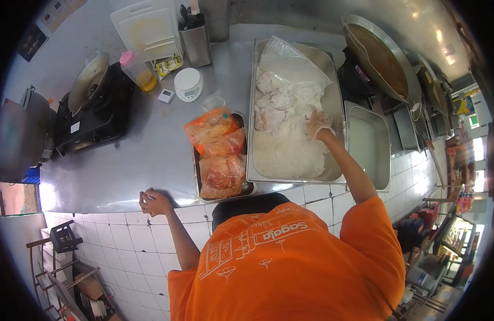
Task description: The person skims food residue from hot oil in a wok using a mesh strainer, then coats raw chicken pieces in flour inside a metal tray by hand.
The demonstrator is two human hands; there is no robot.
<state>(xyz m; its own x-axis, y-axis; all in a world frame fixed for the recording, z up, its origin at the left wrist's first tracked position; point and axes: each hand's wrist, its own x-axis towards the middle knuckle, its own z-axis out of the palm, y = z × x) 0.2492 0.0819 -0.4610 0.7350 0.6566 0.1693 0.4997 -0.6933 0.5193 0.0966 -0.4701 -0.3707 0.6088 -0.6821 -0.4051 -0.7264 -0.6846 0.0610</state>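
Note:
My right hand (318,125), in what looks like a thin clear glove, rests in white flour (289,155) inside a large steel tray (251,144). Its fingers are apart, partly dusted or sunk in the flour. Flour-coated pieces (271,109) lie left of it, beneath a clear plastic bag (292,61) at the tray's back. My left hand (154,203) is at the table's front edge with its fingers curled; whether anything is in them cannot be made out. A smaller tray (197,184) between the hands holds bagged orange-red meat (223,171).
A white scale (188,84), a pink-capped bottle (138,75) and a black stove (105,120) stand on the steel table (150,139). Right of the flour tray are a tray of pale liquid (367,140) and a large pan (383,61).

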